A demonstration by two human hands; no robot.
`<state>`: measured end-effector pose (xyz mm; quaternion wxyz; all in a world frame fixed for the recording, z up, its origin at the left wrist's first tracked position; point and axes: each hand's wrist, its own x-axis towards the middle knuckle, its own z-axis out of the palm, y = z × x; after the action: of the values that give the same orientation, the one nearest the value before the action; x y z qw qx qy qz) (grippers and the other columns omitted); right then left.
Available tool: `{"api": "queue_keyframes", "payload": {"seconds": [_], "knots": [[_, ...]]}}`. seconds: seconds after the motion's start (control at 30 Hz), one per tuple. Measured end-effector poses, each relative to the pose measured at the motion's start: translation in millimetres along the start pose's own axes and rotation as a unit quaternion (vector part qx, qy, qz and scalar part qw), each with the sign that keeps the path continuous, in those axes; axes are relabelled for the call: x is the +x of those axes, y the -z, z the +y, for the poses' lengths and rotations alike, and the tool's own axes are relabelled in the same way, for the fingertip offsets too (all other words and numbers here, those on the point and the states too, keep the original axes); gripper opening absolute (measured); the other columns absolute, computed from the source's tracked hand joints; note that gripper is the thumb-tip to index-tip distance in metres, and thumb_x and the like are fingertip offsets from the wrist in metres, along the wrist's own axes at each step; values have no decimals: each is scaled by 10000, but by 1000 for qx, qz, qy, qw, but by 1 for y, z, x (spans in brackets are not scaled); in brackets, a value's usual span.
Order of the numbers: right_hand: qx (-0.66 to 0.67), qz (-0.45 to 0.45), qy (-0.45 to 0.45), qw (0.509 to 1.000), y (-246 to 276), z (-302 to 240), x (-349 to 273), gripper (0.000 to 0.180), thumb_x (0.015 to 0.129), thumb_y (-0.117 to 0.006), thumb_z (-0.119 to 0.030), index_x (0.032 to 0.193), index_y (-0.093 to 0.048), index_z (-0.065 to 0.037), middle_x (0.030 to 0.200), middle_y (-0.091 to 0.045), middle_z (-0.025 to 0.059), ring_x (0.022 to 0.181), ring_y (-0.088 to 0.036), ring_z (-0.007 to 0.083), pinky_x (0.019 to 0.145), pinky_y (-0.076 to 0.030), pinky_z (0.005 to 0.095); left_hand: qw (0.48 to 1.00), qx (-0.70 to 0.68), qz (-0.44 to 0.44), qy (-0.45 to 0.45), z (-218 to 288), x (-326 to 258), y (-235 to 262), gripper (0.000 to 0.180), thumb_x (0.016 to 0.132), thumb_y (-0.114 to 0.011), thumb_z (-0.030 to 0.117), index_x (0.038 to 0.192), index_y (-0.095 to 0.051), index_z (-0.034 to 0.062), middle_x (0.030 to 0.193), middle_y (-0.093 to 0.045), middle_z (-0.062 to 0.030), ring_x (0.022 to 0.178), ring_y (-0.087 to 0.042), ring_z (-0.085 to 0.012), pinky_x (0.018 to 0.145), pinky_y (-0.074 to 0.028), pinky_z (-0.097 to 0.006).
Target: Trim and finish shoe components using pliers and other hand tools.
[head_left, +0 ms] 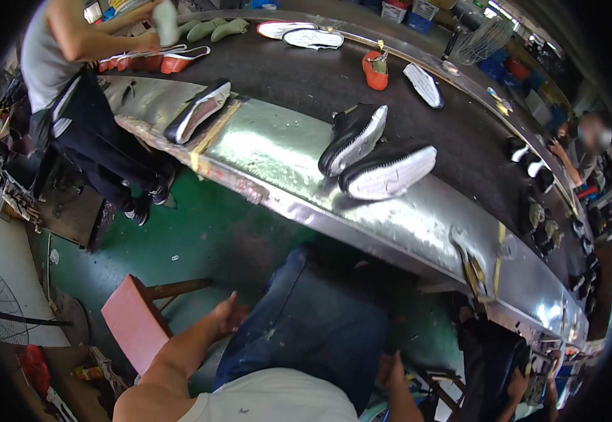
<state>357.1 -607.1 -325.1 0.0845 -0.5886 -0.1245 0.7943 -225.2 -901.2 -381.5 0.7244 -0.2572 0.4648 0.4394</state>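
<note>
My left hand (229,316) hangs beside my left thigh, holding nothing, its thumb and fingers apart. On the other side, my right hand (391,371) is low by my right hip, and its fingers are mostly hidden. Both hands are away from the workbench. In front of me, a black shoe (389,173) and a second black shoe (354,141) lie tipped on their sides, white soles toward me, across the bench's metal edge. Further left along the metal lies a dark shoe (199,112) with a white sole edge. Pincers (476,271) rest on the metal strip to the right.
A dark conveyor belt (453,165) runs behind the metal edge, carrying an orange shoe (375,69), a white sole (423,85) and several more shoes. A pink-topped stool (131,320) stands at my left. A co-worker (67,77) stands far left; others are at right.
</note>
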Motion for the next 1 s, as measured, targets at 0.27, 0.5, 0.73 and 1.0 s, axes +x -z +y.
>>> {"api": "queue_keyframes", "payload": {"seconds": [0.27,0.5,0.73,1.0], "knots": [[-565,151,376,719,-75,-8,-111,494,984,-587,-476,1075,-696,-3,823,-679,145,761,-653,272,699,-512,416,757,538,186,-321,35,-103,-168,697,1010,-451,604,1278,-636,-13,1048,-707,-108,792,-636,-207,696,-513,-360],[-476,240,495,686,-76,25,-84,365,989,-577,-338,899,-664,5,772,-664,252,802,-664,458,727,-520,501,625,632,202,-412,6,-86,-161,515,1016,-504,473,1071,-660,-14,1017,-691,-255,987,-670,-385,879,-507,-461],[-606,271,459,590,-78,-2,-185,406,999,-561,-364,814,-613,-6,776,-636,300,800,-627,514,706,-475,585,524,649,306,-460,3,-161,-205,456,1026,-456,407,1078,-647,-3,1045,-672,-304,1031,-630,-483,888,-506,-551],[-781,28,276,559,-50,26,-231,399,991,-557,-369,899,-679,-1,901,-691,237,915,-647,469,807,-512,531,355,876,197,-261,6,-279,-240,411,898,-668,414,1044,-670,29,1003,-702,-223,998,-662,-420,861,-522,-491]]}}
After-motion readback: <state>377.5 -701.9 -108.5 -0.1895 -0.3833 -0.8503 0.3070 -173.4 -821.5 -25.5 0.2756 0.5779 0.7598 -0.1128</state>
